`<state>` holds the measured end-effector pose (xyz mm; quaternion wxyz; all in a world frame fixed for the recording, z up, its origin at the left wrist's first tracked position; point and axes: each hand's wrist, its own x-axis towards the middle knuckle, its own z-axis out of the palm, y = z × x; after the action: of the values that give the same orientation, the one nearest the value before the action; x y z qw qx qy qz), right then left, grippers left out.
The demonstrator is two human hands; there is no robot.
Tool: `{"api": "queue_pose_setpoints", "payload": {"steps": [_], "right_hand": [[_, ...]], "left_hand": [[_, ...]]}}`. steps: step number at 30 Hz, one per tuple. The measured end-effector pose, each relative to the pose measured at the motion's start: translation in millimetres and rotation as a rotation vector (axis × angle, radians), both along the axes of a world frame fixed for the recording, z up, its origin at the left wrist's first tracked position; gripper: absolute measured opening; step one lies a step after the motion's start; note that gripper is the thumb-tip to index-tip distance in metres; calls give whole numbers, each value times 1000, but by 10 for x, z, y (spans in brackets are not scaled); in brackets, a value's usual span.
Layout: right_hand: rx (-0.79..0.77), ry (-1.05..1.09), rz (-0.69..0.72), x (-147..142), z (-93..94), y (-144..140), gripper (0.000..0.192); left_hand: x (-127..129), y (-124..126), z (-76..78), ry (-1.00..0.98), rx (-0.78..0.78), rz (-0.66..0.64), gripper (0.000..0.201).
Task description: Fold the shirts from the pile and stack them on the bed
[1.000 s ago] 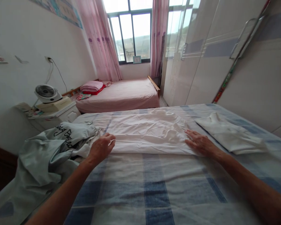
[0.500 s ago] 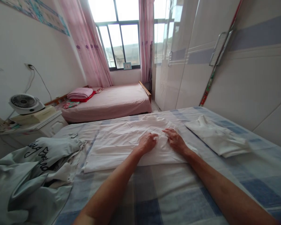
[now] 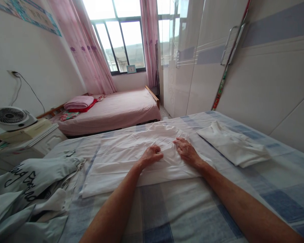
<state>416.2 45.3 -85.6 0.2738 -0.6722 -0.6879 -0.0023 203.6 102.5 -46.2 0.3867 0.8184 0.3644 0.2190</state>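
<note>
A white garment (image 3: 121,162), wrinkled toward its middle, lies spread on the bed in front of me. My left hand (image 3: 152,154) rests on it with curled fingers, closed on a bit of the cloth. To its right, my right hand (image 3: 185,151) lies on the same fabric, its fingers stretched forward and open. A gap of creased cloth separates the two hands. Whether this garment is a shirt I cannot tell for sure.
A folded white shirt (image 3: 233,143) lies to the right on the blue-and-white checked bedsheet (image 3: 157,211). Grey-green clothing with black lettering (image 3: 30,182) is heaped at the left. Beyond are a fan (image 3: 12,117) on a cabinet, a pink bed (image 3: 116,109) and a wardrobe (image 3: 218,84).
My left hand has shifted a little left and the gap between my hands has widened. My right hand stays on the cloth. The view has turned slightly right.
</note>
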Motion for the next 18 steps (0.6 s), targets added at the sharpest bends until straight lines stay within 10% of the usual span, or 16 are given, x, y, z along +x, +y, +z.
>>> {"api": "queue_pose_setpoints", "payload": {"steps": [8,14,18], "right_hand": [[116,122,0,13,-16,17,46],[88,85,-84,3,17,4,44],[65,116,-102,8,54,8,36]], "left_hand": [[7,48,-86,-60,-154,109,22],[38,-93,4,256,289,128,34],[22,-103,41,282,236,120,32]]}}
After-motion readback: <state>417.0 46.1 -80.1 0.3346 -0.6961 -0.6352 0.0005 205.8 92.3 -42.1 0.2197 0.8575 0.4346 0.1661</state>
